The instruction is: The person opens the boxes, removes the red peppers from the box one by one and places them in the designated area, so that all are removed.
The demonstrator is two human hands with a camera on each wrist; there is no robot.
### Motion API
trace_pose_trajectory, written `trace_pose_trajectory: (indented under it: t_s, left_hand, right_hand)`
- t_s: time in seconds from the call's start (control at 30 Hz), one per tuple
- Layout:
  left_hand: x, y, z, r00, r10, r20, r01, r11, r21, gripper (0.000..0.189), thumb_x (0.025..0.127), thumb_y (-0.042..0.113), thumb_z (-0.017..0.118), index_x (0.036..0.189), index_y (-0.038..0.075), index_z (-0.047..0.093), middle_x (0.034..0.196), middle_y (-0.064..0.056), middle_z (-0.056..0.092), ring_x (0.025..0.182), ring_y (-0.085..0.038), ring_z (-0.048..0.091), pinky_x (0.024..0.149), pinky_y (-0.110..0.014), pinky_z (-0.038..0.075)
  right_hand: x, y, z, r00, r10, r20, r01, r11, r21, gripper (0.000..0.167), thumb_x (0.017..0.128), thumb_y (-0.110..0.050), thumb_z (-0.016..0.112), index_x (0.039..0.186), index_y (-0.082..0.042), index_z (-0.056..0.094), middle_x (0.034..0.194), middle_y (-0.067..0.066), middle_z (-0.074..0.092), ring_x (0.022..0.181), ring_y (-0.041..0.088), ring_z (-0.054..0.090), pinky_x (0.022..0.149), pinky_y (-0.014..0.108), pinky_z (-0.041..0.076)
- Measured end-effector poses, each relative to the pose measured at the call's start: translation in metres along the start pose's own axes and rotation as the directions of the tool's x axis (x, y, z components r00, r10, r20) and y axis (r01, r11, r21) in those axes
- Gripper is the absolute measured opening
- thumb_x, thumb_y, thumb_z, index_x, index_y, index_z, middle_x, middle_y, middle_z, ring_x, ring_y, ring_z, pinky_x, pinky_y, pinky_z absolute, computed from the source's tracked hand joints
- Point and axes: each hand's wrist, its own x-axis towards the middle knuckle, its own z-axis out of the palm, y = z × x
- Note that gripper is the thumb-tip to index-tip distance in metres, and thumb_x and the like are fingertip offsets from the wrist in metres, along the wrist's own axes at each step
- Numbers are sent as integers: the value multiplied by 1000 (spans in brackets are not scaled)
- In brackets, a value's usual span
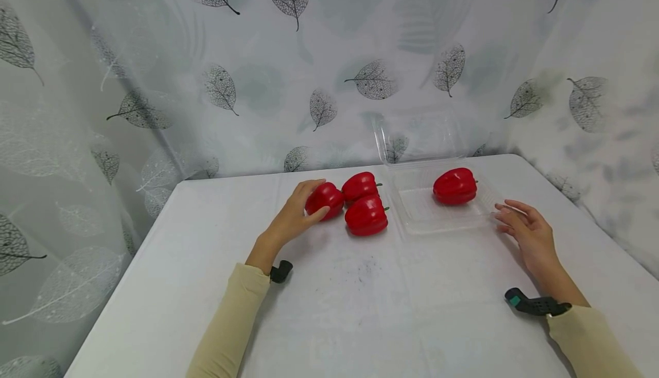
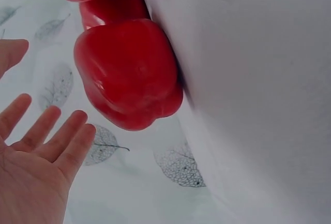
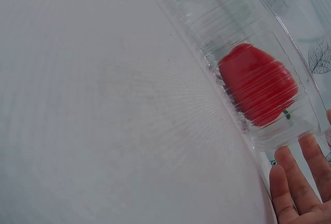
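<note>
Three red bell peppers sit clustered on the table: a left one (image 1: 325,199), a back one (image 1: 360,186) and a front one (image 1: 366,217). My left hand (image 1: 292,217) reaches around the left pepper with thumb and fingers spread; the left wrist view shows the straight fingers apart from that pepper (image 2: 126,74). A clear plastic container (image 1: 414,203) with its hinged lid (image 1: 422,135) raised holds one red bell pepper (image 1: 455,186). At the container's right side is my right hand (image 1: 532,239), fingers loosely extended, with fingertips right at the wall in the right wrist view.
The white-covered table (image 1: 329,315) ends at a back edge against a leaf-patterned curtain (image 1: 257,52). Behind the container, the lid leans up near this curtain. A dark band with a camera mount (image 1: 535,305) sits on the right wrist, and another mount (image 1: 281,271) on the left.
</note>
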Motion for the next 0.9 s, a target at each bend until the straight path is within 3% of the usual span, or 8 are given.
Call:
trace_pose_trajectory:
  t_s: [0.27,0.57,0.9]
  left_hand:
    - [0,9,1,998,58,-5,-58,998,1,60,91,17,68,144,12,40,142,-14,42,129,-30,44,93,-46,53]
    - [3,26,4,997,74,12,-74,997,9,61,91,17,69,144,14,40,143,-12,41,128,-34,45,91,-49,53]
    - [0,37,11,990,136,37,-136,991,15,60,90,15,70,143,14,41,142,-9,42,128,-34,46,90,-45,54]
  right_hand:
    - [0,0,0,1000,-6,3,6,1000,3,35,93,-20,67,126,-20,53,108,-17,66,90,-4,66,73,11,52]
    - [-2,-4,-3,1000,-7,-11,7,1000,4,34,93,-21,67,124,-21,54,107,-17,67,89,-4,67,73,11,52]
    - [0,0,-3,1000,-4,-29,2,998,-60,34,93,-24,67,125,-22,54,105,-20,66,89,-4,65,73,10,52]
